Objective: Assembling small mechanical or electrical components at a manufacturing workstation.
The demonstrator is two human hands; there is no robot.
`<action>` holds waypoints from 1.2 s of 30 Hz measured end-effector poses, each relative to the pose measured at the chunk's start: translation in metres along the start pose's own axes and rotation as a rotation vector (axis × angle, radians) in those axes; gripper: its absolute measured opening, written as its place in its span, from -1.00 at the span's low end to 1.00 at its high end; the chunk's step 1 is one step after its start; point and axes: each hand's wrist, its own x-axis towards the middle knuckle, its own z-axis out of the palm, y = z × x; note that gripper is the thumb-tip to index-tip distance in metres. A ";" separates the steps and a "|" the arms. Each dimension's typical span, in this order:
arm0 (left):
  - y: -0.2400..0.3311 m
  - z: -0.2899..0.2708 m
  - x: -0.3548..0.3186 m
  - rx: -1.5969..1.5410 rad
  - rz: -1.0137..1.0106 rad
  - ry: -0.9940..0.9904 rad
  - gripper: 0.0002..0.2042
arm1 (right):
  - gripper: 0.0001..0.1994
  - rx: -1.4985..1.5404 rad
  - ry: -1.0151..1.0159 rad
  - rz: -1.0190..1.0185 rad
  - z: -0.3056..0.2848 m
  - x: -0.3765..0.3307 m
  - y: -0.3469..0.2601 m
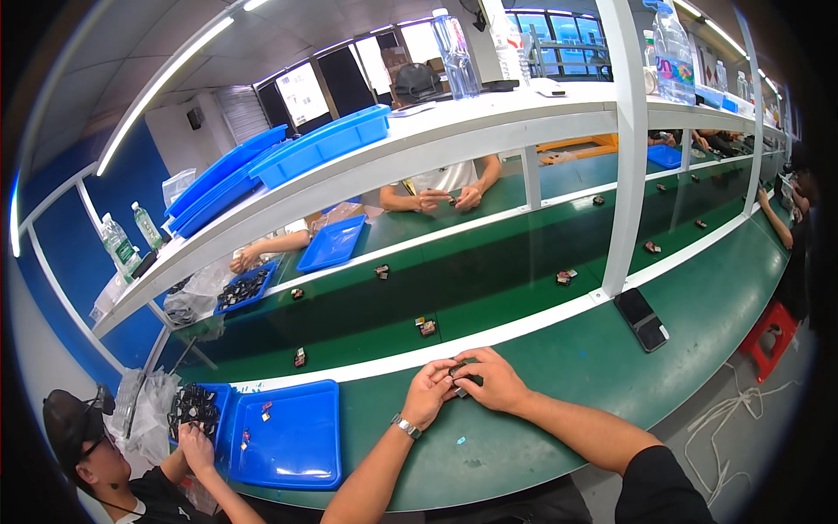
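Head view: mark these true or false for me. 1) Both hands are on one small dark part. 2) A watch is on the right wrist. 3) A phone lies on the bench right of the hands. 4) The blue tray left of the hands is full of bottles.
1) True: the left hand and right hand meet on the small dark part.
2) False: the watch is on the left wrist.
3) True: the phone lies flat on the green bench.
4) False: the blue tray holds only a few small pieces.
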 end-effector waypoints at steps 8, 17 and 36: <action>0.000 0.000 0.001 0.018 -0.008 0.008 -0.73 | -0.84 -0.026 -0.005 0.056 0.003 -0.001 -0.002; -0.001 0.000 0.002 -0.010 0.002 -0.010 -0.75 | -0.84 -0.044 0.001 0.034 0.000 -0.002 -0.001; -0.001 0.009 -0.001 0.082 0.069 0.088 -0.79 | -0.82 -0.008 0.015 0.060 0.003 0.001 -0.005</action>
